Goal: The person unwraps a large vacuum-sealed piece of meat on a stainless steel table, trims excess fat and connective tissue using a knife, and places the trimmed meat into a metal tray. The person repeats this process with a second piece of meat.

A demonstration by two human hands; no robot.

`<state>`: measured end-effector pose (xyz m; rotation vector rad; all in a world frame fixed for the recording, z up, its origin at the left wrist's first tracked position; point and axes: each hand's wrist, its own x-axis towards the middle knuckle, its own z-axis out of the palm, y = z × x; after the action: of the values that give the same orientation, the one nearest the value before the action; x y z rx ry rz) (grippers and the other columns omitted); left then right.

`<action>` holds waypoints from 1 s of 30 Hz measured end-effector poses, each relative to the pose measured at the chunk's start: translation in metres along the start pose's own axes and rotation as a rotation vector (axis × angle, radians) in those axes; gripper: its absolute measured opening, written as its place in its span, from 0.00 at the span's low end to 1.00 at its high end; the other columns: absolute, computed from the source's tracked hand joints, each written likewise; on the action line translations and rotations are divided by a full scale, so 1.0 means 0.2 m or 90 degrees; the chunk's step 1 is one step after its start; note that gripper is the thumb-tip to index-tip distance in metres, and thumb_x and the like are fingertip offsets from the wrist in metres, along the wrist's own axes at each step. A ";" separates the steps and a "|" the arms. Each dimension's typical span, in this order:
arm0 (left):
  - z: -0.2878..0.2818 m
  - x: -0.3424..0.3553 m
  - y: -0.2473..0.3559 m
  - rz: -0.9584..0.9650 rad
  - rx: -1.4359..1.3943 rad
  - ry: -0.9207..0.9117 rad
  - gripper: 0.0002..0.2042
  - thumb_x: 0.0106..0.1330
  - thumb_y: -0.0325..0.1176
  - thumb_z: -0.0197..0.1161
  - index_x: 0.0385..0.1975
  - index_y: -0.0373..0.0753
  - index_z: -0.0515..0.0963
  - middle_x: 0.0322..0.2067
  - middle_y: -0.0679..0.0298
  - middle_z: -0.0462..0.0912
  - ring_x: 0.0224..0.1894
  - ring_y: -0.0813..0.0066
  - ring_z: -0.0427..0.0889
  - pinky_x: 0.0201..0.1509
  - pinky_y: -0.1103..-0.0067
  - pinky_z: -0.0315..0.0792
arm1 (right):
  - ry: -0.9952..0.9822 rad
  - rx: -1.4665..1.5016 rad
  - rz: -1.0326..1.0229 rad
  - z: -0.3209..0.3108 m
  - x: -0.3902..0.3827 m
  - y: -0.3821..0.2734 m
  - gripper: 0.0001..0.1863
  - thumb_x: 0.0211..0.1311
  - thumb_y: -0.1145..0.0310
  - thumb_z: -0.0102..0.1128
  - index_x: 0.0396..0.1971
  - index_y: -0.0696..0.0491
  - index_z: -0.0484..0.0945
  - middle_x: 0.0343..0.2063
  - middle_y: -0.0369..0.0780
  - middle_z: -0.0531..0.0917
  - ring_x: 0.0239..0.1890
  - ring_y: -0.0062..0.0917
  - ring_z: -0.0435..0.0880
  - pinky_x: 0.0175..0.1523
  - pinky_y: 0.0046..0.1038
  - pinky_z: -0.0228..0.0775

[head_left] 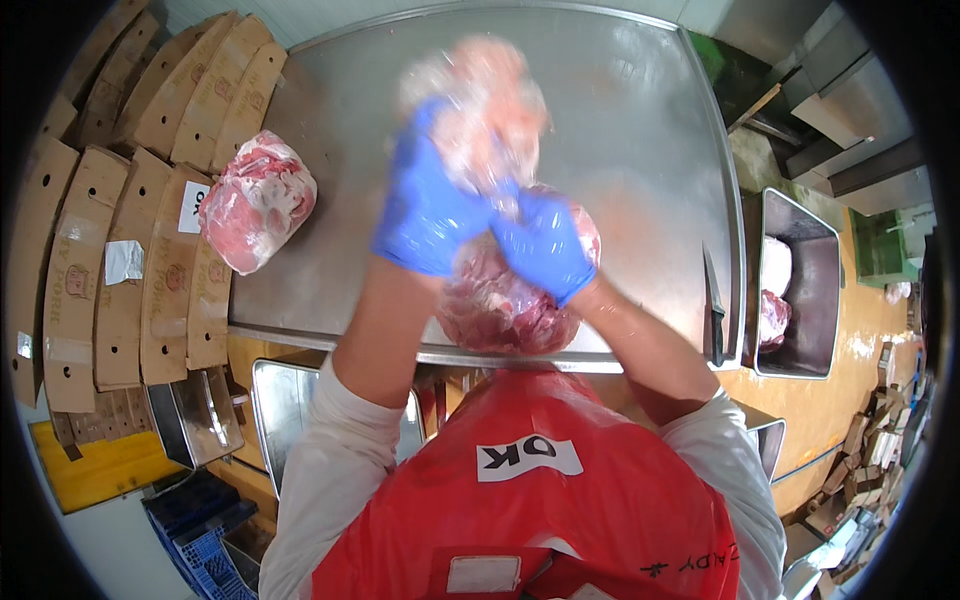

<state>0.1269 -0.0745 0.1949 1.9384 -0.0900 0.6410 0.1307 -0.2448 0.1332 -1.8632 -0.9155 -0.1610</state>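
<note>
In my left hand [425, 205], gloved in blue, is a crumpled clear plastic bag [485, 95] with a pinkish tint. Motion smears the bag, so whether anything lies inside cannot be told. My right hand [545, 240], in a matching glove, is closed on the bag's lower end, close beside the left. Directly beneath both hands a large piece of raw red meat [515, 310] rests at the table's near edge, partly covered by them. Another raw cut [260, 205], pink with white fat, lies at the table's left edge against the cardboard boxes.
The metal table [630, 100] has a raised rim. A knife [714, 310] with a dark handle lies along its right side. Cardboard boxes [150, 270] are stacked at the left. Beyond the right edge stands a metal tub [815, 290] with meat inside. Another metal tub [285, 400] sits below the table.
</note>
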 end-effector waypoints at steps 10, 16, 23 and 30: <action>-0.16 -0.03 -0.17 0.126 0.234 -0.092 0.17 0.75 0.35 0.56 0.58 0.31 0.74 0.52 0.58 0.79 0.54 0.68 0.77 0.63 0.74 0.72 | -0.045 -0.233 -0.051 -0.21 -0.05 0.51 0.32 0.57 0.46 0.73 0.53 0.57 0.81 0.46 0.53 0.83 0.49 0.44 0.84 0.53 0.38 0.78; -0.32 -0.91 -1.19 -0.549 -0.358 -0.039 0.25 0.78 0.45 0.50 0.68 0.37 0.67 0.62 0.59 0.73 0.62 0.65 0.74 0.67 0.67 0.70 | -0.032 0.153 0.503 -0.20 -0.56 0.75 0.52 0.49 0.39 0.76 0.67 0.59 0.70 0.58 0.52 0.81 0.60 0.39 0.81 0.64 0.35 0.74; 0.00 -1.34 -1.48 -0.419 -0.430 -0.359 0.29 0.81 0.50 0.42 0.75 0.40 0.59 0.73 0.55 0.64 0.72 0.53 0.65 0.77 0.57 0.60 | -0.002 0.364 0.697 -0.29 -0.74 0.80 0.48 0.52 0.40 0.76 0.66 0.56 0.72 0.58 0.47 0.81 0.57 0.34 0.83 0.63 0.35 0.75; 0.12 -1.36 -1.43 -0.525 -0.666 -0.197 0.28 0.81 0.48 0.41 0.74 0.39 0.59 0.72 0.53 0.66 0.71 0.52 0.67 0.75 0.55 0.63 | -0.064 0.830 0.785 -0.33 -0.85 0.86 0.39 0.66 0.38 0.59 0.67 0.52 0.74 0.61 0.44 0.81 0.59 0.35 0.83 0.67 0.40 0.73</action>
<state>0.0027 -0.0254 -0.1773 0.8881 0.1562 -0.2605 0.1429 -0.4223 -0.0435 -0.8676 0.2563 1.0385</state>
